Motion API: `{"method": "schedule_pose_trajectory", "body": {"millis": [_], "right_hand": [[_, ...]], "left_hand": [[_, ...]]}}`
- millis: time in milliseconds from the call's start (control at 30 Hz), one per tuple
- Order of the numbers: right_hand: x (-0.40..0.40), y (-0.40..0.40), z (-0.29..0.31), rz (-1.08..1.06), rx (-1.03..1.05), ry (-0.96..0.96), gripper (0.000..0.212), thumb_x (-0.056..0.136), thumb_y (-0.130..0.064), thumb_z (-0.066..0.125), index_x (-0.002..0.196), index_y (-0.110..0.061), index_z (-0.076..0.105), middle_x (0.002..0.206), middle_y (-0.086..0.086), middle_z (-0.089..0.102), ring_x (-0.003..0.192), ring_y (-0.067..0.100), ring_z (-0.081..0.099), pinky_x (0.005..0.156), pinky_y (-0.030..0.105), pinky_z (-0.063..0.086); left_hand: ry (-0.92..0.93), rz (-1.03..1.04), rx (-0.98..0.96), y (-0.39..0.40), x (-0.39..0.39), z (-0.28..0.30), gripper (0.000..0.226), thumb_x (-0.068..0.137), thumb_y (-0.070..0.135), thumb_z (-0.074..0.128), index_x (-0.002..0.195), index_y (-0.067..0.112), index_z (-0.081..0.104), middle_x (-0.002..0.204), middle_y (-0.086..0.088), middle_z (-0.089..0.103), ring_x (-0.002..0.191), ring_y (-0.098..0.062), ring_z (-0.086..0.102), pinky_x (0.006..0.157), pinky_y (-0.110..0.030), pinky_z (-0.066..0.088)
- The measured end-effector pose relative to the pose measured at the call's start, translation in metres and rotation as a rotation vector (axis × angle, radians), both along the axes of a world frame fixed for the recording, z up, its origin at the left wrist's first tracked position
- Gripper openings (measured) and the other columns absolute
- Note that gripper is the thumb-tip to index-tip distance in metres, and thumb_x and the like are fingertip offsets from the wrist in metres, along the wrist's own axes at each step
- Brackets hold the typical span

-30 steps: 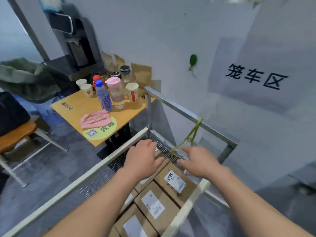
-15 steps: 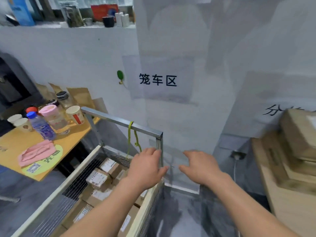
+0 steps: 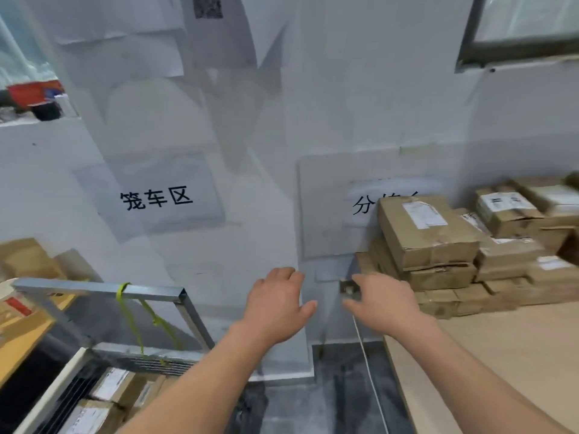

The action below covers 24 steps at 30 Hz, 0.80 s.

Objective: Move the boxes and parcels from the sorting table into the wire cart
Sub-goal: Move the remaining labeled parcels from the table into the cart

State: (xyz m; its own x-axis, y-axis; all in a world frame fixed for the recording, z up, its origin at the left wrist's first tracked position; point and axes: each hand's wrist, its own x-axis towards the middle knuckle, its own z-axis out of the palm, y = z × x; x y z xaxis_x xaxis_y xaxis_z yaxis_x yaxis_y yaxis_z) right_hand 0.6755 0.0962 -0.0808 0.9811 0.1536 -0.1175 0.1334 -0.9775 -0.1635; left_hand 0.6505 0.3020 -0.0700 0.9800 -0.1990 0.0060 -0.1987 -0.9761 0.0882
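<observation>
Matt cardboard boxes [image 3: 429, 233]; smooth wooden sorting table [image 3: 488, 364].

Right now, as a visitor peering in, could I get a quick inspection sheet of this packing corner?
Surface: sorting table, pale wood, bare near its front edge.
Job's things: stacked boxes at the table's back; labelled parcels already in the wire cart.
Clutter: yellow cord tied on the cart rail.
Hands: left hand and right hand open, empty, between cart and table.
Cables: white cable hanging down the wall.
Surroundings: white wall with printed signs.
</observation>
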Motion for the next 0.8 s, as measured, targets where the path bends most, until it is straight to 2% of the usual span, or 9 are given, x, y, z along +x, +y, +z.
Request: {"method": "schedule_pose_trajectory", "body": {"millis": [133, 200, 300, 433, 667, 800], "right_hand": [[-0.002, -0.045, 0.009, -0.094, 0.022, -0.008, 0.027, 0.093, -0.053, 0.050, 0.101, -0.027, 0.052, 0.112, -0.001, 0.064, 0.108, 0.025, 0.060, 0.078, 0.038, 0.036], [-0.002, -0.064, 0.011, -0.142, 0.016, -0.016, 0.027, 0.093, -0.054, 0.050, 0.097, -0.027, 0.049, 0.112, 0.000, 0.065, 0.107, 0.026, 0.061, 0.078, 0.038, 0.038], [0.000, -0.088, 0.011, -0.221, 0.030, -0.030, 0.040, 0.092, -0.055, 0.051, 0.120, -0.027, 0.060, 0.124, -0.002, 0.065, 0.117, 0.024, 0.060, 0.090, 0.039, 0.044], [0.005, -0.113, 0.012, -0.305, 0.043, -0.038, 0.049, 0.092, -0.055, 0.052, 0.132, -0.027, 0.058, 0.129, -0.001, 0.065, 0.119, 0.023, 0.060, 0.095, 0.038, 0.048], [0.028, -0.152, 0.016, -0.471, 0.013, -0.046, 0.049, 0.093, -0.054, 0.052, 0.134, -0.028, 0.057, 0.125, -0.003, 0.067, 0.118, 0.023, 0.062, 0.089, 0.035, 0.051], [0.047, -0.176, 0.021, -0.588, 0.005, -0.058, 0.047, 0.092, -0.054, 0.053, 0.131, -0.028, 0.059, 0.122, -0.003, 0.068, 0.115, 0.022, 0.063, 0.085, 0.035, 0.051]], "left_hand": [[-0.007, -0.081, 0.016, -0.039, 0.018, 0.007, 0.060, 0.099, 0.054, 0.046, 0.147, 0.019, 0.040, 0.151, 0.000, 0.042, 0.140, -0.022, 0.036, 0.109, -0.038, 0.037], [-0.002, -0.116, 0.014, -0.055, 0.026, 0.010, 0.060, 0.099, 0.055, 0.046, 0.147, 0.019, 0.039, 0.150, 0.000, 0.043, 0.139, -0.022, 0.038, 0.108, -0.038, 0.038], [-0.002, -0.160, -0.006, -0.078, 0.039, 0.012, 0.058, 0.099, 0.055, 0.045, 0.145, 0.019, 0.042, 0.146, 0.001, 0.046, 0.134, -0.022, 0.042, 0.105, -0.037, 0.041], [0.008, -0.219, -0.037, -0.106, 0.062, 0.013, 0.058, 0.099, 0.054, 0.047, 0.144, 0.018, 0.044, 0.142, 0.000, 0.049, 0.131, -0.022, 0.045, 0.103, -0.038, 0.043], [0.024, -0.374, -0.102, -0.156, 0.119, 0.013, 0.056, 0.098, 0.053, 0.049, 0.144, 0.020, 0.044, 0.144, 0.002, 0.047, 0.135, -0.019, 0.041, 0.102, -0.038, 0.044], [0.040, -0.439, -0.152, -0.190, 0.164, 0.012, 0.046, 0.096, 0.055, 0.050, 0.129, 0.024, 0.051, 0.127, 0.002, 0.056, 0.122, -0.023, 0.051, 0.091, -0.039, 0.048]]}}
